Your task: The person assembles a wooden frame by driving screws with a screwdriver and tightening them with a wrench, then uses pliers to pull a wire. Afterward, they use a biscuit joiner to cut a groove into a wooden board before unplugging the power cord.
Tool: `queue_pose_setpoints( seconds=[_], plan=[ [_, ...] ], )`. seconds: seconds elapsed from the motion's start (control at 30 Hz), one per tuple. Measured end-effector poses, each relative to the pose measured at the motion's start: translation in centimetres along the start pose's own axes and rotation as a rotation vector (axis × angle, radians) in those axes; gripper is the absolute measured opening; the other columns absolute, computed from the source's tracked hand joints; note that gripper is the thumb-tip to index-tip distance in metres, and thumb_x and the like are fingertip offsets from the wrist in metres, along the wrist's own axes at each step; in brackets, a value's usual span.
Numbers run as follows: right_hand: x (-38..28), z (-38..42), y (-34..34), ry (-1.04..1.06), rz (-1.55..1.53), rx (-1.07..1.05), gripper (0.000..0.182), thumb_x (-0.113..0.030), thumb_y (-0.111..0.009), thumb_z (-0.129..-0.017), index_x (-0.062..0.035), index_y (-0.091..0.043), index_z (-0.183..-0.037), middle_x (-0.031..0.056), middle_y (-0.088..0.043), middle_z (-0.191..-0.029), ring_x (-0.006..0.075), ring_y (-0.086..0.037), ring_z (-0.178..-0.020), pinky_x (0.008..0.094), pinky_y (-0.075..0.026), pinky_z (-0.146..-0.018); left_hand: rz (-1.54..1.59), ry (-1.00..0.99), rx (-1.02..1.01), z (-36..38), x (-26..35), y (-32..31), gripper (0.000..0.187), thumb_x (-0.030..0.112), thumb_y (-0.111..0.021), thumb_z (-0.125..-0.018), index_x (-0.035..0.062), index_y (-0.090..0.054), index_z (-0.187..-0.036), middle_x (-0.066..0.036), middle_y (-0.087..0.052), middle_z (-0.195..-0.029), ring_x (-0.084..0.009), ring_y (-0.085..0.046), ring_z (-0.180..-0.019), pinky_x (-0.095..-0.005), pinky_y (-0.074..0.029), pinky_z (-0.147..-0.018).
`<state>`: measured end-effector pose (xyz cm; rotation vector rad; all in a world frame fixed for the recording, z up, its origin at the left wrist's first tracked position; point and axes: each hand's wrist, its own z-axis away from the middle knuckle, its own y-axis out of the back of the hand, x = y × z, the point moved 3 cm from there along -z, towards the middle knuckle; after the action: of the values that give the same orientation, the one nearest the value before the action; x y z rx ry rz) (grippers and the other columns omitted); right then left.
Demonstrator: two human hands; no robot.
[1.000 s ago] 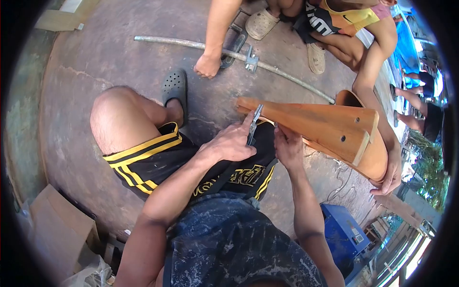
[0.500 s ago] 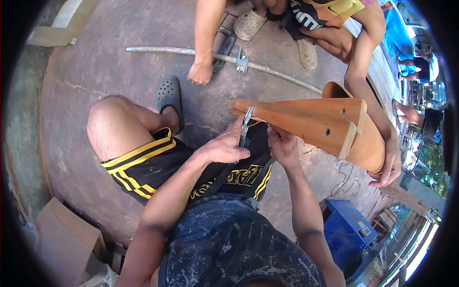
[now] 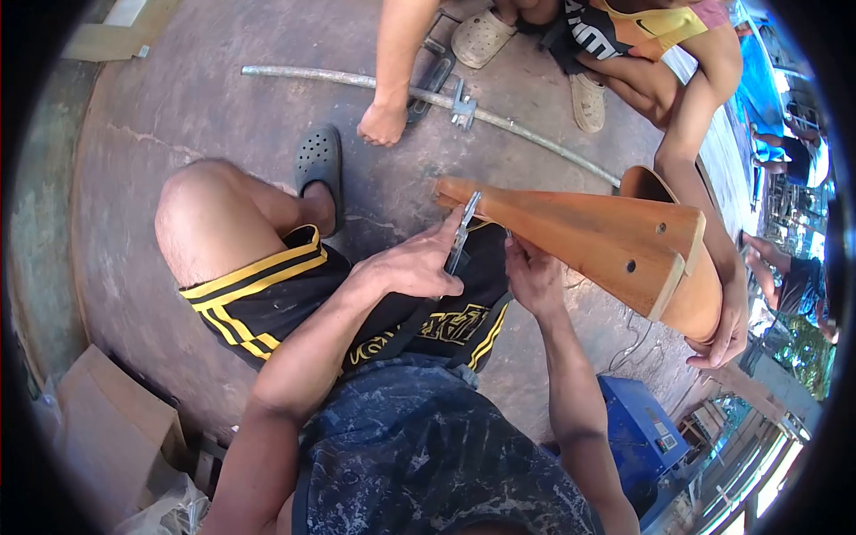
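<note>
My left hand (image 3: 415, 266) is closed around a pair of pliers (image 3: 463, 234), whose jaws point up against the narrow end of a tapered orange-brown wooden piece (image 3: 580, 227). The wood has two dark holes near its wide end. Close below its lower edge is my right hand (image 3: 535, 278), fingers curled together in a pinch; what lies between them is too small to make out. A co-worker's hand (image 3: 722, 343) supports the wide, rounded end of the wood. That person's other hand (image 3: 382, 123) is a fist above the floor.
A long metal bar clamp (image 3: 348, 80) lies across the concrete floor beyond my feet. At lower right stands a blue box-shaped machine (image 3: 637, 428), with thin wire (image 3: 629, 352) on the floor near it. A cardboard box (image 3: 111, 437) is at lower left.
The view has shifted slightly, and the wooden piece now appears a little further right and lower. Both my hands keep their grips near its narrow end.
</note>
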<state>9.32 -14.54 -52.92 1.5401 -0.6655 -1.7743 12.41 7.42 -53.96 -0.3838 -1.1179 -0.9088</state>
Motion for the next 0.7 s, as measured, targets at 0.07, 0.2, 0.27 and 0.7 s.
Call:
queue_pose_setpoints(
  seconds=[0.07,0.2,0.27,0.7],
  plan=[
    [-0.2,0.0,0.1,-0.057,-0.076,0.007,0.027,-0.016,-0.054,-0.103,-0.0038,-0.067,-0.124,0.0014,-0.055,-0.067,0.0107,-0.053,-0.055,0.0298,-0.045,-0.053,-0.029,-0.072,0.035,-0.3,-0.4,-0.4,0.114,0.015,-0.07,-0.073,-0.0005,0.005,-0.158,-0.038,-0.038,-0.147,-0.0433,-0.044,-0.138,-0.0404,-0.039,-0.113],
    [-1.5,0.2,0.6,-0.048,0.006,0.012,0.026,-0.017,-0.054,-0.103,-0.0027,-0.067,-0.12,0.0022,-0.055,-0.067,0.0121,-0.054,-0.056,0.0315,-0.046,-0.055,-0.123,0.085,-0.031,-0.3,1.3,0.6,0.114,0.018,-0.071,-0.073,-0.0026,0.004,-0.157,-0.039,-0.044,-0.142,-0.0453,-0.051,-0.129,-0.0431,-0.043,-0.108],
    [-1.7,0.6,0.5,-0.15,0.027,-0.007,0.024,-0.017,-0.055,-0.103,-0.0023,-0.067,-0.118,0.0029,-0.057,-0.069,0.0126,-0.055,-0.058,0.0317,-0.047,-0.057,-0.171,0.151,-0.079,0.1,2.2,1.1,0.114,0.019,-0.071,-0.073,-0.0044,0.004,-0.157,-0.039,-0.045,-0.142,-0.0454,-0.052,-0.129,-0.0433,-0.044,-0.108],
    [1.5,0.6,-0.8,-0.089,-0.034,0.067,0.022,-0.014,-0.056,-0.101,-0.0025,-0.067,-0.117,0.0039,-0.056,-0.066,0.0143,-0.056,-0.058,0.0336,-0.047,-0.057,-0.163,0.222,-0.188,-0.6,2.7,1.0,0.114,0.023,-0.071,-0.079,-0.0074,0.008,-0.155,-0.04,-0.03,-0.151,-0.0439,-0.038,-0.142,-0.0392,-0.034,-0.119]
  ],
)
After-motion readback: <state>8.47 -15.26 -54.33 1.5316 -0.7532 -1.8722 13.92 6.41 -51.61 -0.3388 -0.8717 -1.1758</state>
